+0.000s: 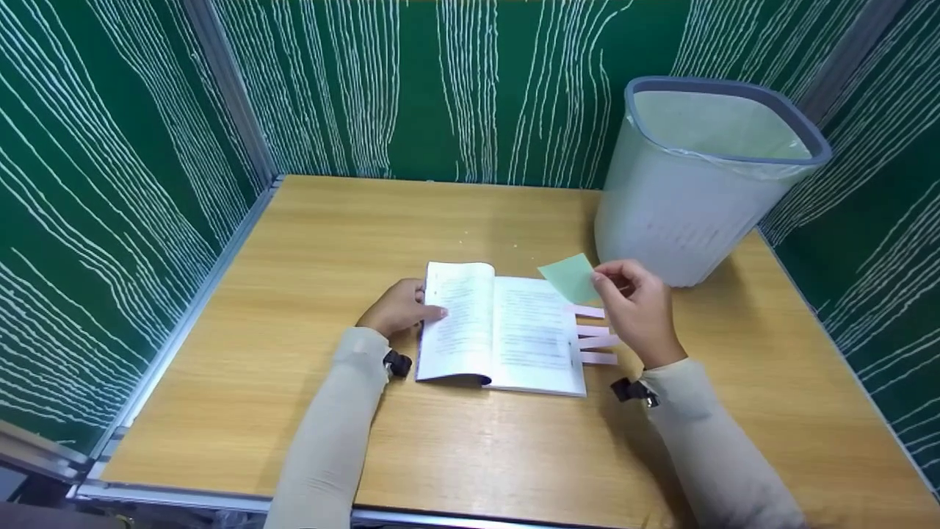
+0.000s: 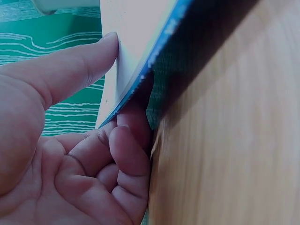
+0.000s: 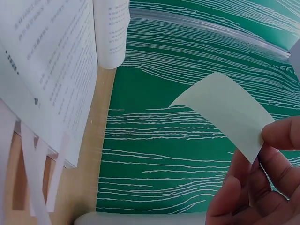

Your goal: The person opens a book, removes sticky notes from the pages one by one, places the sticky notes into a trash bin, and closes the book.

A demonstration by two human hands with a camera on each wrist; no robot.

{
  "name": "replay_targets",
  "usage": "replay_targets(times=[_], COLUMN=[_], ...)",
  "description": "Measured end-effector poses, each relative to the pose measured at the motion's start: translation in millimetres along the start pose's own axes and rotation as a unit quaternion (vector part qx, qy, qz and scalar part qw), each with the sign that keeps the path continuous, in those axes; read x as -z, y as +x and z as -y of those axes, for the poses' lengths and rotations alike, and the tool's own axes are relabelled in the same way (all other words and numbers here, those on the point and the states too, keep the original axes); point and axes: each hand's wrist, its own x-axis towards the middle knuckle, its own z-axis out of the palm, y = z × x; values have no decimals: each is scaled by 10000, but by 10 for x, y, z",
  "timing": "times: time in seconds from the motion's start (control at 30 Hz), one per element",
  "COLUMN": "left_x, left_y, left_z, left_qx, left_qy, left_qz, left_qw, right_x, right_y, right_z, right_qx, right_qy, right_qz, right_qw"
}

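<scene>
An open book (image 1: 536,345) with printed pages lies on the wooden table. My left hand (image 1: 400,305) grips its left edge, thumb on the page and fingers under the cover, as the left wrist view shows. Between thumb and fingers of my right hand (image 1: 640,308) is a pale green sticky note (image 1: 571,278), pinched by one corner. The note (image 3: 225,110) is held up over the upper right corner of the book and curves slightly in the right wrist view. Several pink paper strips (image 1: 598,358) stick out from the book's right edge, just left of my right hand.
A white trash bin (image 1: 675,213) with a grey rim and a liner stands at the table's back right, behind my right hand. Green walls (image 1: 418,88) with white wavy lines enclose the table (image 1: 308,242). Small white specks lie behind the book.
</scene>
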Motion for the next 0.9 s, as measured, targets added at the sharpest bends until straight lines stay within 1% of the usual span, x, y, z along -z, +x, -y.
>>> replay_targets(times=[0.07, 0.27, 0.37, 0.77, 0.9], left_x=[1, 6, 2, 4, 6], left_y=[8, 4, 2, 1, -6], left_z=[1, -1, 1, -2, -1], left_qx=[-12, 89, 79, 98, 22], left_qy=[-4, -25, -2, 65, 83], left_qz=[3, -38, -28, -14, -9], left_qw=[10000, 9999, 10000, 9999, 10000], right_x=[19, 65, 92, 226, 264], right_y=[17, 67, 96, 245, 291], right_z=[13, 79, 119, 247, 299], right_qx=[6, -74, -31, 391, 591], right_qy=[-21, -84, -68, -182, -207], right_qz=[-34, -18, -48, -247, -325], right_qw=[10000, 9999, 10000, 9988, 9975])
